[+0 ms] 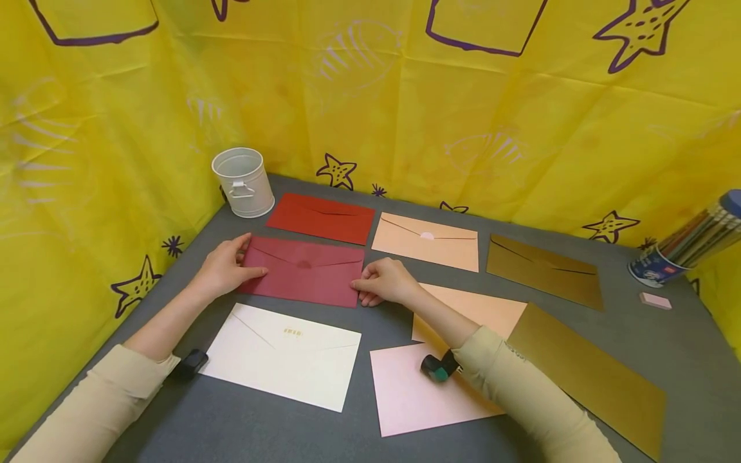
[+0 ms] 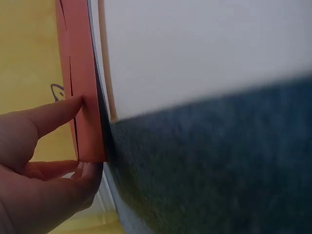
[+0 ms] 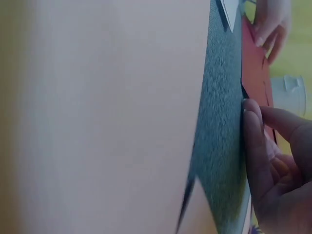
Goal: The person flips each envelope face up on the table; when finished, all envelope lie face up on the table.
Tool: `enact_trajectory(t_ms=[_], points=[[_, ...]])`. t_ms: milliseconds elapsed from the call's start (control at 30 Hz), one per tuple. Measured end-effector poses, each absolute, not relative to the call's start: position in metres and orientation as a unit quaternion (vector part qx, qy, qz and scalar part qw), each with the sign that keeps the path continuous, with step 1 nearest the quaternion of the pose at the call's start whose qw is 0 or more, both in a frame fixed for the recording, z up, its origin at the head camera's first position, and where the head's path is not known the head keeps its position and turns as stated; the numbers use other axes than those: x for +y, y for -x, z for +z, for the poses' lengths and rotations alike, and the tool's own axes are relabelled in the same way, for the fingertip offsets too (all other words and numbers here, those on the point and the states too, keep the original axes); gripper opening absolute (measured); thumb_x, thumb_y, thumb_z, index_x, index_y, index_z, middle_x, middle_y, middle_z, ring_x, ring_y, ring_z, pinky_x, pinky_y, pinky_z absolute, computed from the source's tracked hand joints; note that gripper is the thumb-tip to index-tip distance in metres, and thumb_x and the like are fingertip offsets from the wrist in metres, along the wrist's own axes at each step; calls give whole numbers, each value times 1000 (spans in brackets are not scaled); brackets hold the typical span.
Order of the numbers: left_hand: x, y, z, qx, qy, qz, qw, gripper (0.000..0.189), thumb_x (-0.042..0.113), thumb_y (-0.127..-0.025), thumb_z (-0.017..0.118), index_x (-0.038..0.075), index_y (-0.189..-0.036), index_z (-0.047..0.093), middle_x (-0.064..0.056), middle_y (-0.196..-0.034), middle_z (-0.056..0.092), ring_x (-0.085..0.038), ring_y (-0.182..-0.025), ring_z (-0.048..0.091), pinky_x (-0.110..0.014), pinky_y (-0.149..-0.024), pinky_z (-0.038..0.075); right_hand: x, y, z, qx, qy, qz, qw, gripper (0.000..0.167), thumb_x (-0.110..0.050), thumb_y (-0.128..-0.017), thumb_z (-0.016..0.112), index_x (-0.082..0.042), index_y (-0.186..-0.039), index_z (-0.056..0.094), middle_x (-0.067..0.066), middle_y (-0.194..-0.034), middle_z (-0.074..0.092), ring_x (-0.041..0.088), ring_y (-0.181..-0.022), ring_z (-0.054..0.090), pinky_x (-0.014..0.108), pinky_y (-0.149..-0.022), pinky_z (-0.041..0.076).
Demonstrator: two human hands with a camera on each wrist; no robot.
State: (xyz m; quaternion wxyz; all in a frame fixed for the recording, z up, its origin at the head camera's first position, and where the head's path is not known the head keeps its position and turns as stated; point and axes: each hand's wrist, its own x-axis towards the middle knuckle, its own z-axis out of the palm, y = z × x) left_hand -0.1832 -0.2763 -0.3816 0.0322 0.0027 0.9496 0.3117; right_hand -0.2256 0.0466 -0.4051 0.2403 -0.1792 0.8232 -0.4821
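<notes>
A burgundy envelope (image 1: pixel 303 273) lies between both hands, its pointed flap facing up. At its left end my left hand (image 1: pixel 224 270) holds it, thumb on top and fingers at the edge; in the left wrist view the thumb presses the reddish envelope (image 2: pixel 90 131) while fingertips curl at its end. My right hand (image 1: pixel 386 281) pinches the right edge between thumb and curled fingers. Just behind lies a red envelope (image 1: pixel 324 218). A white envelope (image 1: pixel 283 357) with small gold print lies in front.
Peach envelopes (image 1: pixel 428 239), brown-gold ones (image 1: pixel 544 270) and a pale pink one (image 1: pixel 405 392) lie to the right, some under the right forearm. A white bucket (image 1: pixel 243 186) stands back left. A pencil cup (image 1: pixel 657 267) and a pink eraser (image 1: pixel 656 300) sit far right.
</notes>
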Motion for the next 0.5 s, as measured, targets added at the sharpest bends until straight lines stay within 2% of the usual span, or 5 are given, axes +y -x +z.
enact_trajectory(t_ms=[167,500], points=[[-285,187,-381,953,7,301,37,80,23,-87,71,-13,-145,29,-36,-126,49,-47,-109,50,-54,-84,49,36,226,-405,828,183,-473,239,23,-23,-86,76,-3,-76,69,6,-61,68,16,-53,68,28,-54,56],[-290,188,-383,955,4,295,36,72,21,-90,69,-10,-144,34,-36,-128,47,-49,-112,46,-59,-90,45,27,227,-405,833,173,-470,235,23,-24,-85,78,-4,-75,71,7,-61,68,15,-52,67,28,-53,55]])
